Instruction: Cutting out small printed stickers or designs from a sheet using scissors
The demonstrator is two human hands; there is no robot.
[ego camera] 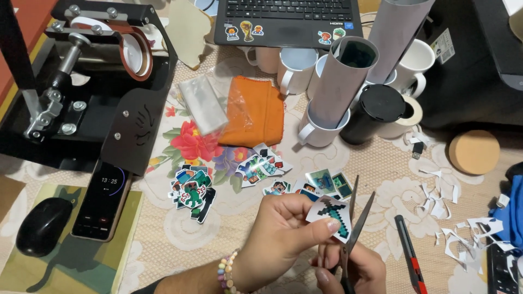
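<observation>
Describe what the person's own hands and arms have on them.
The left hand is bare, with no ring in view. On its wrist is a bracelet of round beads in pale pastel colours. Below that, a dark edge at the frame's bottom may be a sleeve or strap. The right hand is bare too; its wrist lies out of view.

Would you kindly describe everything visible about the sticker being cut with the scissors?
The sticker is a small paper cutout with a white border, printed with a blocky teal pickaxe on a dark handle. It looks thin and slightly glossy. The left hand pinches its left edge between thumb and fingers, holding it above the tablecloth, tilted toward the camera. The scissors, gripped from below by the right hand, stand with blades open against its right edge.
</observation>
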